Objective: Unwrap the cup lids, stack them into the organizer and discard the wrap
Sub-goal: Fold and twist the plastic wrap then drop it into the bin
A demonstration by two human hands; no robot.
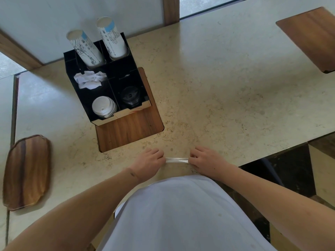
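A clear plastic wrap (176, 160) is stretched into a thin band between my two hands at the near edge of the counter. My left hand (149, 163) pinches its left end and my right hand (204, 162) pinches its right end. The black organizer (87, 105) stands at the back left. Its front left compartment holds a stack of white lids (103, 106). The front right compartment holds black lids (130, 96). Crumpled white paper (89, 79) lies in a middle compartment.
Two stacks of paper cups (87, 48) lean out of the organizer's rear compartments. A wooden board (132, 129) lies under the organizer, a wooden tray (27, 171) at the left, another board (311, 37) at the far right. The counter edge (272, 153) runs past my right hand.
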